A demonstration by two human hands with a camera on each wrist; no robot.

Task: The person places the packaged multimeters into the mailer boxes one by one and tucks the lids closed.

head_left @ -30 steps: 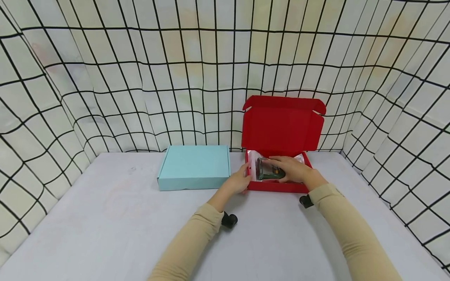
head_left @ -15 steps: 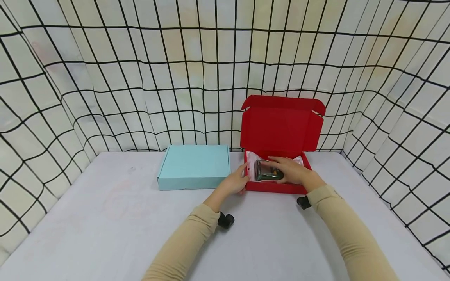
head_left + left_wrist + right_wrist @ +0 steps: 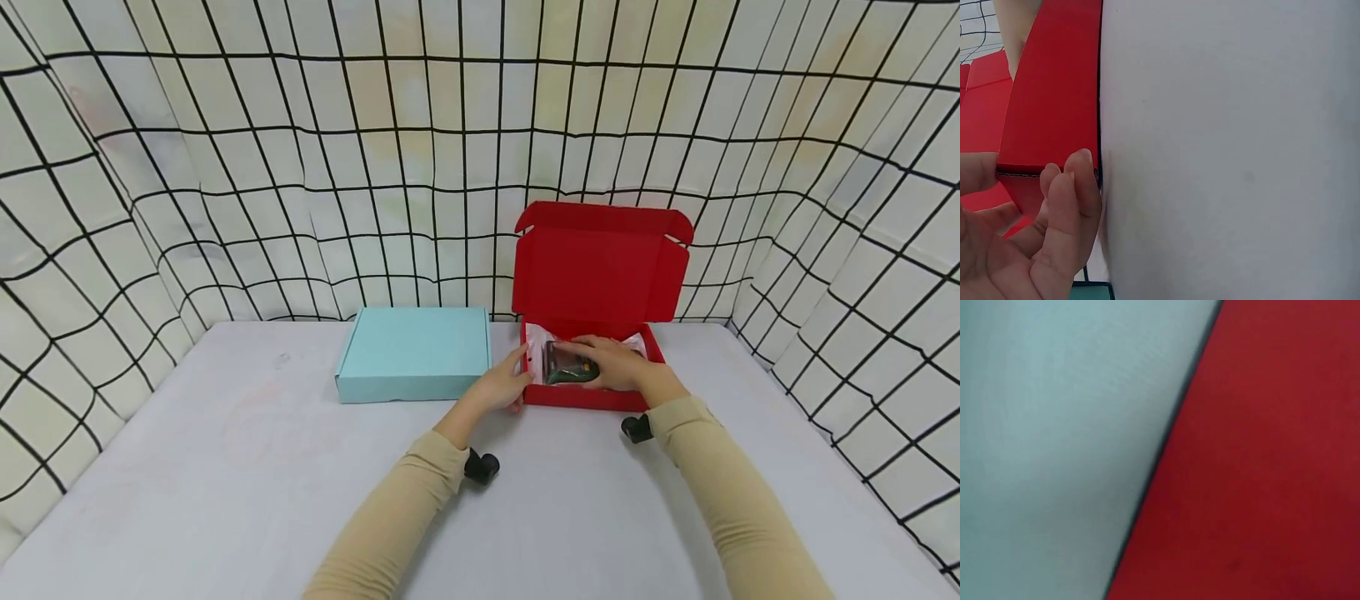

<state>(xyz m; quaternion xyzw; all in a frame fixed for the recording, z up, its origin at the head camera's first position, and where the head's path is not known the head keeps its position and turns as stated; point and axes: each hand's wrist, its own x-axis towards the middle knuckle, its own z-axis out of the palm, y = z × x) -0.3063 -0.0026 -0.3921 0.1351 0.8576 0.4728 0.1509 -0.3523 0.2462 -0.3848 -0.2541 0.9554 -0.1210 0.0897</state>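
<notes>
Head view: left hand (image 3: 501,385) gripped the box (image 3: 585,397) at eight o'clock; right hand (image 3: 621,367) lay over the pack (image 3: 564,369) inside, toward nine o'clock, its grip unclear; adjusting it seemed underway, next needing steadiness

Packet (image 3: 566,367) in box (image 3: 581,398); carton (image 3: 415,346) left

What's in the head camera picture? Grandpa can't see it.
A right hand touches a dark item inside an open red box; the left hand holds the box's left side. A closed blue box sits to the left on the table.
</notes>
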